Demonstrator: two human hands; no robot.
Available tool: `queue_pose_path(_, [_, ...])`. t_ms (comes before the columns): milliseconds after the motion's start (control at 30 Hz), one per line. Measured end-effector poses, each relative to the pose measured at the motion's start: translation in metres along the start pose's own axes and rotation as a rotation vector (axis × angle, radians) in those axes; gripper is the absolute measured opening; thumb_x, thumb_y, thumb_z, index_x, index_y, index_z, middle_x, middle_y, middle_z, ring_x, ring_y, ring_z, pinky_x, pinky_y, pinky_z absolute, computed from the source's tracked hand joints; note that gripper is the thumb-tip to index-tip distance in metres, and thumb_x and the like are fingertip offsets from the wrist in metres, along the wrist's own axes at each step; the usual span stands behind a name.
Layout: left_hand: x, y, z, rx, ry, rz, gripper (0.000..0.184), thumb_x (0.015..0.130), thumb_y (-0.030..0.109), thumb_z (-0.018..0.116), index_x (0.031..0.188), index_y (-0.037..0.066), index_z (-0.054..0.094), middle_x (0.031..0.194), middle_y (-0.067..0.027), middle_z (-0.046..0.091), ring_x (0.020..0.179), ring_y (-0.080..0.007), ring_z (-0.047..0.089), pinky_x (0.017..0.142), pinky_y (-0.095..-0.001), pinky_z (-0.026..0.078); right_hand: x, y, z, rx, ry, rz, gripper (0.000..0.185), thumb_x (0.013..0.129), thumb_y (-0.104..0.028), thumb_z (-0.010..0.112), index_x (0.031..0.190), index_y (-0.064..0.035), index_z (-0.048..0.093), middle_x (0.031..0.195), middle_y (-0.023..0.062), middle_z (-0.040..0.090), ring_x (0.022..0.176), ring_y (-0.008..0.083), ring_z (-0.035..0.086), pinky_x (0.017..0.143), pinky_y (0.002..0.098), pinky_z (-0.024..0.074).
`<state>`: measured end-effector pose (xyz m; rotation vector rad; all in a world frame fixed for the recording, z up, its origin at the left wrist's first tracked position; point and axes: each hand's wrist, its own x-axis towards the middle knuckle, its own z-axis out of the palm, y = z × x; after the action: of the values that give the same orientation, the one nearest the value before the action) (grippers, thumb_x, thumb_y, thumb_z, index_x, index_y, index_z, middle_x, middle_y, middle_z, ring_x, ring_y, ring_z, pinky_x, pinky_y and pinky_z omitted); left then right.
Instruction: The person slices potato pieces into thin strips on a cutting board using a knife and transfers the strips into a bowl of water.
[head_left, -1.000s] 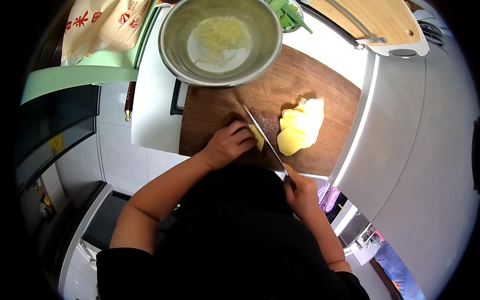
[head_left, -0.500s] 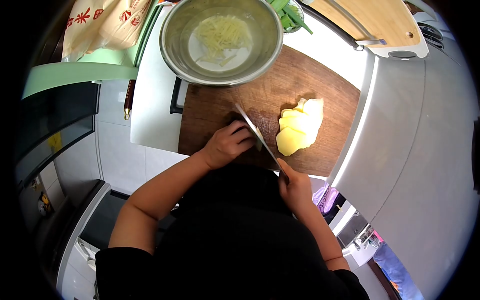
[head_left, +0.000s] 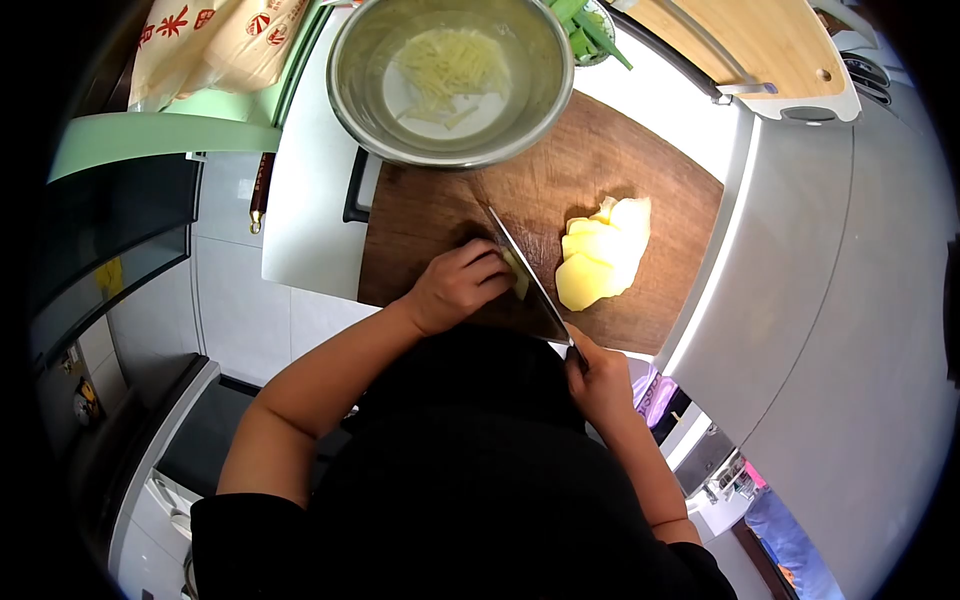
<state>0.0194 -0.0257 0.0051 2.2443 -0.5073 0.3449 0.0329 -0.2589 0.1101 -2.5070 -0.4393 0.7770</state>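
Observation:
My right hand is closed round the handle of a knife, whose blade points up and to the left over the brown cutting board. Beside the blade, my left hand presses with curled fingers on a small stack of potato slices, partly hidden by the fingers and blade. Right of the knife lies an overlapping row of yellow potato slices. At the board's top left stands a steel bowl with pale potato strips in liquid.
Green vegetable pieces sit in a dish behind the bowl. A light wooden board stands at the top right. Printed bags rest on a green shelf at the top left. A white wall borders the right side.
The knife blade swung left against the potato pieces half a second ago and is now back slightly right. My left hand stays in nearly the same place. The view has shifted slightly.

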Motion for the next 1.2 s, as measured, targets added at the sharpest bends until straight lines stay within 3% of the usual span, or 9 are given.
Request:
queue_pose_path(367, [0.002,0.003,-0.002,0.039,0.066,0.021,0.019,0.067,0.009,0.062,0.085,0.006,0.067,0.091,-0.0024,0.06,0.096,-0.0217,0.057,0.072,-0.0288,0.053,0.004,-0.007,0.003,-0.067,-0.017,0.008,0.043,0.073,-0.003,0.062,0.115,-0.0096,0.061,0.07,0.019,0.062,0.062,0.035,0.062,0.058,0.0418,0.0497])
queue_pose_path(433, [0.004,0.003,0.0,0.046,0.077,0.026,0.019,0.067,0.009,0.062,0.085,0.006,0.067,0.091,-0.0025,0.06,0.095,-0.0219,0.057,0.072,-0.029,0.053,0.011,-0.011,0.008,-0.108,-0.006,0.0,0.036,0.081,-0.001,0.058,0.117,-0.0081,0.06,0.067,0.0215,0.059,0.057,0.0348,0.06,0.056,0.0363,0.0478])
queue_pose_path(533, [0.0,0.0,0.001,0.035,0.064,0.034,0.02,0.067,0.009,0.062,0.086,0.006,0.067,0.092,-0.0025,0.06,0.095,-0.0216,0.057,0.072,-0.029,0.053,0.011,-0.003,0.009,0.013,0.025,-0.004,0.043,0.074,-0.003,0.062,0.116,-0.0092,0.061,0.069,0.0197,0.061,0.062,0.0358,0.061,0.058,0.0423,0.0491])
queue_pose_path(633, [-0.002,0.002,0.0,0.005,0.004,0.01,0.022,0.07,0.009,0.062,0.09,0.005,0.069,0.098,-0.0055,0.063,0.094,-0.0241,0.059,0.073,-0.032,0.053,0.007,-0.005,0.0,0.074,0.021,0.006,0.042,0.074,-0.003,0.062,0.116,-0.0086,0.061,0.07,0.0197,0.061,0.062,0.036,0.061,0.058,0.0421,0.049])
queue_pose_path(700, [0.0,0.002,0.003,0.022,0.067,0.021,0.02,0.067,0.009,0.062,0.085,0.005,0.067,0.09,-0.0024,0.06,0.093,-0.0207,0.057,0.072,-0.0286,0.053,0.003,-0.007,-0.005,0.05,-0.005,0.014,0.042,0.074,-0.003,0.062,0.116,-0.0085,0.061,0.07,0.0196,0.061,0.062,0.0359,0.061,0.058,0.0419,0.0491])
queue_pose_path(1033, [0.008,0.005,-0.004,0.026,0.118,0.057,0.02,0.067,0.008,0.062,0.086,0.004,0.067,0.091,-0.0034,0.06,0.089,-0.0207,0.059,0.072,-0.0274,0.053,0.013,-0.008,0.007,-0.064,0.001,-0.02,0.04,0.074,-0.003,0.062,0.114,-0.0082,0.062,0.067,0.0191,0.06,0.061,0.0362,0.061,0.057,0.0422,0.0484])
queue_pose_path(1200, [-0.002,0.003,-0.001,-0.04,0.022,-0.007,0.02,0.07,0.007,0.061,0.088,0.003,0.068,0.092,-0.0062,0.063,0.09,-0.0228,0.06,0.071,-0.0309,0.053,0.011,-0.01,-0.003,0.065,0.008,-0.01,0.039,0.075,-0.003,0.061,0.114,-0.0077,0.062,0.066,0.0194,0.059,0.06,0.0363,0.06,0.056,0.0422,0.0477])
